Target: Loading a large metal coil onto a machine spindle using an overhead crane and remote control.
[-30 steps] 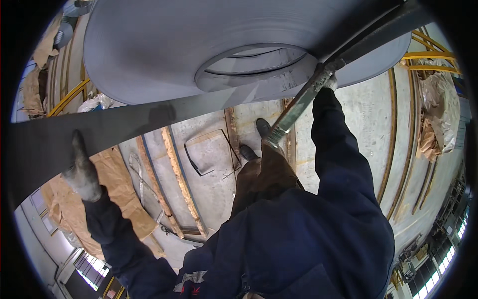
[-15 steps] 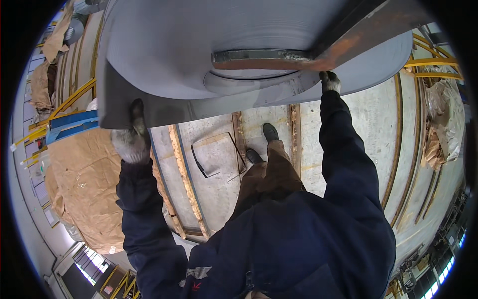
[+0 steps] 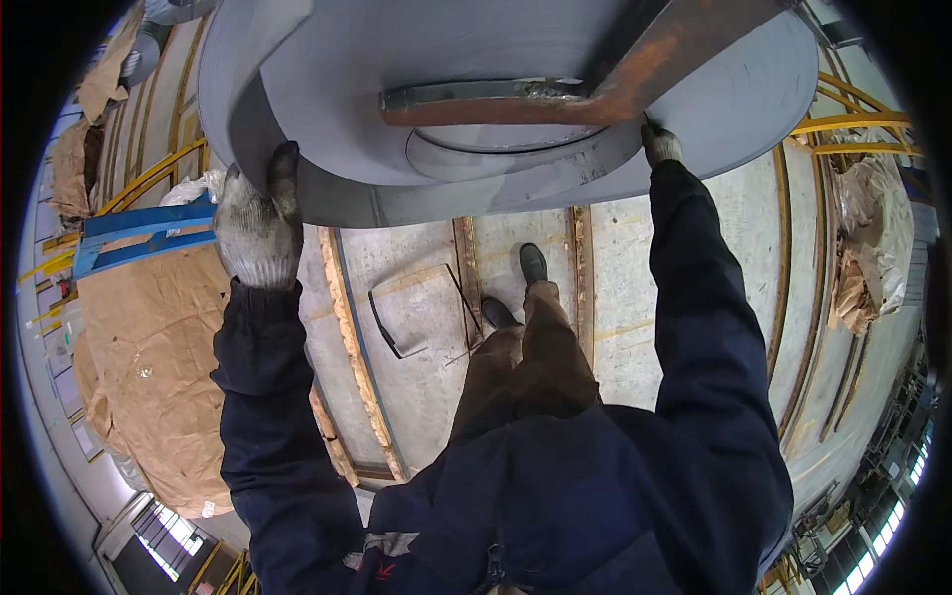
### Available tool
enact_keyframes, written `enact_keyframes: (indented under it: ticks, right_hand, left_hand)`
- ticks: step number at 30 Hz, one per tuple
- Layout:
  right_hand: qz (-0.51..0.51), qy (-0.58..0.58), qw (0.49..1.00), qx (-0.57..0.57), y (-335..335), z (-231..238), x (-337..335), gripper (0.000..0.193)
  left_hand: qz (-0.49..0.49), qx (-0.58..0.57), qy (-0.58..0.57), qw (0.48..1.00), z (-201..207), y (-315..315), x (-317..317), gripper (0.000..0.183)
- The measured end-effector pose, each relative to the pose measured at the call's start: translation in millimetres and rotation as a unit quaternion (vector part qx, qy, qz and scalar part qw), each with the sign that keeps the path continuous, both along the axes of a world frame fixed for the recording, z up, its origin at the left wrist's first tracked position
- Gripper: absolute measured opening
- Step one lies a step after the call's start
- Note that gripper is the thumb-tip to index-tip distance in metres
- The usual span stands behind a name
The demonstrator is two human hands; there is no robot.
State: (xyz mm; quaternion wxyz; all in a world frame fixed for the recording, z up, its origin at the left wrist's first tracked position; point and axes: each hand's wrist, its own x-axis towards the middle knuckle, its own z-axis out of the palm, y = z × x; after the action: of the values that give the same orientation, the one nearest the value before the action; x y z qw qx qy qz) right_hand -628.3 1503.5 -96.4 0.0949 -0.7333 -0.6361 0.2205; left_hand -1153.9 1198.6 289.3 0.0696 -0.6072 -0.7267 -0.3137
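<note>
Grey coil (image 3: pixel 332 99), upper centre of the frame, top cut off; strip (image 3: pixel 446 202) curving along its lower side. Your left hand (image 3: pixel 260 226), gloved, left of centre: thumb and fingers pinching the strip's edge, fingers partly hidden. Your right hand (image 3: pixel 662 149), right of upper centre: fingertips obscured, grip cannot be told. Rusty bar (image 3: pixel 656 65), upper right, covering part of the coil.

Bright, even light washed the pale floor (image 3: pixel 694 288), windows (image 3: pixel 178 528) flared white at lower left and lower right, the grey coil (image 3: pixel 446 50) gave a soft sheen, the dark jacket (image 3: pixel 580 476) swallowed detail, straight lines bowed toward a black rim, far edges ran soft
</note>
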Motion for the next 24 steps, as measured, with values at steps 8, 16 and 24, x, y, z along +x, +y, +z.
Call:
enact_keyframes:
  ticks: [8,16,24]
  right_hand:
    - [0.021,0.025,0.998,0.062,-16,0,-7,0.054]
    - [0.023,0.116,0.990,0.083,-4,-25,13,0.048]
    - [0.033,0.255,0.966,0.036,-81,12,42,0.046]
  left_hand:
    - [-0.103,0.012,0.135,0.985,-22,-31,22,0.039]
    - [-0.177,-0.002,0.156,0.972,-42,-6,101,0.068]
    - [-0.232,-0.095,0.213,0.944,-81,16,170,0.067]
